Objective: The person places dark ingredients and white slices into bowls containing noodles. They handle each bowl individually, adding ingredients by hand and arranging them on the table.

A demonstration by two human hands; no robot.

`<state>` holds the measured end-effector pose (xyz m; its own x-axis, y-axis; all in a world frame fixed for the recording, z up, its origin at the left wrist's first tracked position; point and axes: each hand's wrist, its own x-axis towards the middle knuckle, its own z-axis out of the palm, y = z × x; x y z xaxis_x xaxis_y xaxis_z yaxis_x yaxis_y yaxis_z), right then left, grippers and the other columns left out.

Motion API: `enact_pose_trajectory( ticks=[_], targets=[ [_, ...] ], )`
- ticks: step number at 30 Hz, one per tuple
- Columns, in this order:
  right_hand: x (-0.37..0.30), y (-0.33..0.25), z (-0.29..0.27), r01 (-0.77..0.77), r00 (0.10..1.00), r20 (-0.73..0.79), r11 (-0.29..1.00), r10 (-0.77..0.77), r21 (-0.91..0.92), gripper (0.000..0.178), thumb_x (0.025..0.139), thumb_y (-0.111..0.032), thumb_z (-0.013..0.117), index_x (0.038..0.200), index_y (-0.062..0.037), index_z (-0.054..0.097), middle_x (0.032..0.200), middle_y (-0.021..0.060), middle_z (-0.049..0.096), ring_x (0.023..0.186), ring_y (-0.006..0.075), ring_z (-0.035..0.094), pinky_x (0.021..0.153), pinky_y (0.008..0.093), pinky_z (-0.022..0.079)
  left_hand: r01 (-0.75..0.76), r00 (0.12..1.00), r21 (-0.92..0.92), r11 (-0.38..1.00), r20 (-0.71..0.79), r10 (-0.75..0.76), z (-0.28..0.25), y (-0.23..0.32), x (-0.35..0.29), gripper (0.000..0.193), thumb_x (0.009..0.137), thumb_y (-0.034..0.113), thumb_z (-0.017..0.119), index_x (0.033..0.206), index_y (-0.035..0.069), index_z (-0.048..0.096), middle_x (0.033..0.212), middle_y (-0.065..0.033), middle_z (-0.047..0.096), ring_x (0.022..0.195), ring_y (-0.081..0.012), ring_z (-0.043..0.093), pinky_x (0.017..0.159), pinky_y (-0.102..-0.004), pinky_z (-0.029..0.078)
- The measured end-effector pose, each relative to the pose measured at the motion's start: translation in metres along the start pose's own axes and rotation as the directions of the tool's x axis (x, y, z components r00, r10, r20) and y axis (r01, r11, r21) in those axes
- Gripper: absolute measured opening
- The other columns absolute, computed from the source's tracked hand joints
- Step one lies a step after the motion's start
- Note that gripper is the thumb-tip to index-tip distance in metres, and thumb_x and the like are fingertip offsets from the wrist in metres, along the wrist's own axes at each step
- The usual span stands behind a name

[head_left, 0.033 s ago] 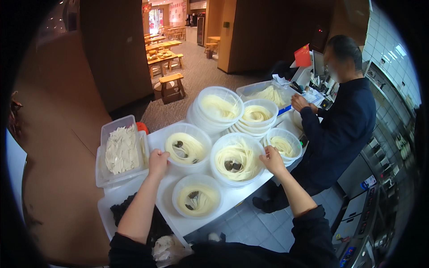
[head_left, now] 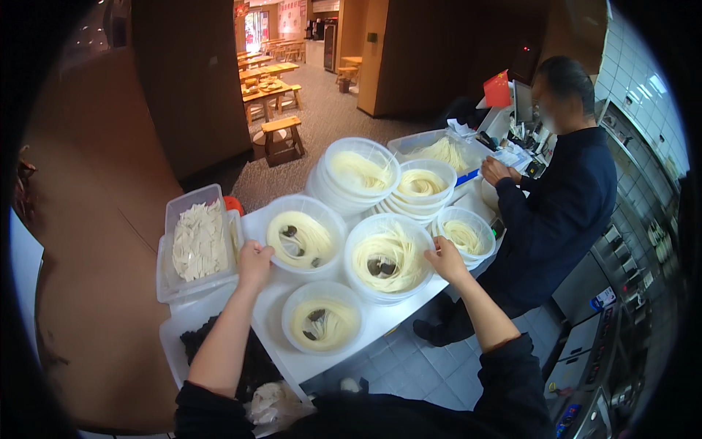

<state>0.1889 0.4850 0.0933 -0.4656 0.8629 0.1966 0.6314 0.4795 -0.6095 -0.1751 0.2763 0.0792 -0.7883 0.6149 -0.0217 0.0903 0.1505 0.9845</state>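
Note:
My left hand (head_left: 256,262) is closed on the near-left rim of a clear plastic bowl (head_left: 306,269) with pale noodles and a few dark pieces inside. My right hand (head_left: 445,261) pinches the right rim of another noodle bowl (head_left: 392,295), which sits on a stack and also has dark pieces in its middle. Nearer me, a smaller noodle bowl (head_left: 322,347) stands on the white table by itself, touched by neither hand. Behind these rise a tall stack of noodle bowls (head_left: 358,201) and a shorter noodle stack (head_left: 420,208).
Left are a tub of pale flat strips (head_left: 199,241) and a bin of dark food (head_left: 245,369), partly hidden by my arm. A small noodle bowl (head_left: 463,234) and a tub of noodles (head_left: 447,152) stand right, near a co-worker (head_left: 559,183) in dark clothes.
The bowl in my left hand has shifted slightly left and away from me, the hand moving with it. My right hand stays at its rim.

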Motion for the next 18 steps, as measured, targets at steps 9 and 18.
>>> enact_pose_trajectory(
  ticks=[9, 18],
  targets=[
    [0.017, -0.007, -0.018, -0.575, 0.786, 0.547, 0.667, 0.289, 0.473, 0.039, 0.08, -0.024, 0.056, 0.106, 0.0052, 0.054, 0.088, 0.0121, 0.062, 0.072, 0.0192, 0.062, 0.06, 0.0295, 0.052, 0.316, 0.901, -0.121, 0.941, 0.35, -0.257, -0.086, -0.005, -0.115, 0.015, 0.08, 0.013, 0.057, 0.09, 0.002, 0.056, 0.082, -0.0054, 0.059, 0.07, -0.0143, 0.058, 0.062, -0.025, 0.047],
    [-0.021, -0.065, -0.052, -0.433, 0.901, 0.388, 0.491, 0.196, 0.756, 0.041, 0.077, -0.013, 0.055, 0.112, 0.008, 0.048, 0.099, 0.0152, 0.06, 0.082, 0.0221, 0.064, 0.073, 0.0321, 0.053, 0.142, 0.947, 0.252, 0.957, 0.246, -0.205, -0.023, -0.067, -0.141, 0.017, 0.077, 0.013, 0.057, 0.079, -0.003, 0.052, 0.066, -0.0088, 0.056, 0.058, -0.0164, 0.058, 0.052, -0.0287, 0.047]
  ],
)
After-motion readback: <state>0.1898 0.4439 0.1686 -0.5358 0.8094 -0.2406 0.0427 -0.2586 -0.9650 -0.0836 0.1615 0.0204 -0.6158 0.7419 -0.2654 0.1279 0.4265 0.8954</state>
